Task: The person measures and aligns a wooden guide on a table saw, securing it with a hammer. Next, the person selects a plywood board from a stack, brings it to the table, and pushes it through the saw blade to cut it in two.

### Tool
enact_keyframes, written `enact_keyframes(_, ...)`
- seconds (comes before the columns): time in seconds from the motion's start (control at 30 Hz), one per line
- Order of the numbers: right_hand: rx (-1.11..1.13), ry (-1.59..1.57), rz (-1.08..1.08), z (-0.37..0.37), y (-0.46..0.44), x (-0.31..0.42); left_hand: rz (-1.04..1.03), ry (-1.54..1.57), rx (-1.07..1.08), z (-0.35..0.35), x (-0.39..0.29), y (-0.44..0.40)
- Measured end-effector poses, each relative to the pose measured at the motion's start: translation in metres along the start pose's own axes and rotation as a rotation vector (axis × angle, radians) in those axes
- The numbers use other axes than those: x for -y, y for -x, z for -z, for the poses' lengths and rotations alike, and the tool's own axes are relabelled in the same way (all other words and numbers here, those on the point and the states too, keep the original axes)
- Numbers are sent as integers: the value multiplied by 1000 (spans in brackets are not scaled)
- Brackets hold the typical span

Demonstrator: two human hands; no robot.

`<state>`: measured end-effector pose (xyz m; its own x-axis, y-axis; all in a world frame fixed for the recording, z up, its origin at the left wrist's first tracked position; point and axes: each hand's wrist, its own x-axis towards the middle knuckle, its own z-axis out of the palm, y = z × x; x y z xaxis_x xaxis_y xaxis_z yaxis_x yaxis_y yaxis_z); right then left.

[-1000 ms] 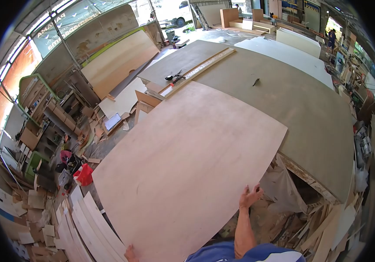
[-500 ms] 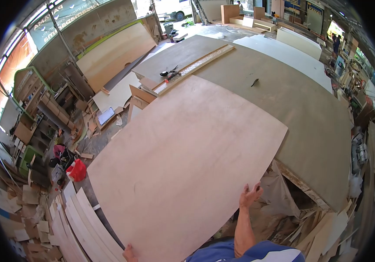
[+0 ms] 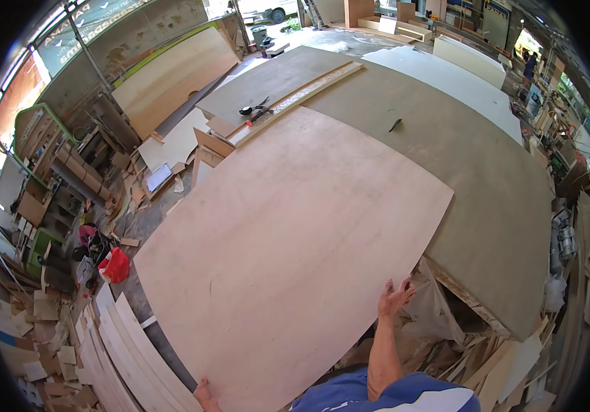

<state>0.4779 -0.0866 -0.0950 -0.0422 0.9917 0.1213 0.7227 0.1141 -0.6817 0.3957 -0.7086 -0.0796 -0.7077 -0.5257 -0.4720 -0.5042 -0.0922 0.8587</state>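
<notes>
A large pale plywood sheet [image 3: 288,233] spans the middle of the view, its far part lying over a big grey-brown board [image 3: 473,178]. At the sheet's near left edge, my left hand [image 3: 205,396] holds on with the thumb on top; its other fingers are mostly hidden. My right hand [image 3: 396,299] is at the sheet's right edge with fingers spread apart. Whether it touches the edge I cannot tell. Behind that hand hangs a crumpled translucent plastic sheet [image 3: 429,302], under the corner of the grey-brown board.
A long wooden strip [image 3: 315,89] and a black tool with red [image 3: 257,110] rest at the sheet's far edge. A small dark object [image 3: 396,125] lies on the board. Long white boards [image 3: 126,350], a red bag [image 3: 114,266] and offcuts fill the left; scrap wood [image 3: 507,371] lies right.
The plywood sheet has shifted slightly forward and to the right over the board, and both hands have moved a little with it. The camera view has turned slightly.
</notes>
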Motion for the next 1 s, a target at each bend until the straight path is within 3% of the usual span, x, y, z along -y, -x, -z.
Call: enact_keyframes(1.0, -56, 124, 103, -7, -79, 9, 23, -18, -7, -67, 4, 31)
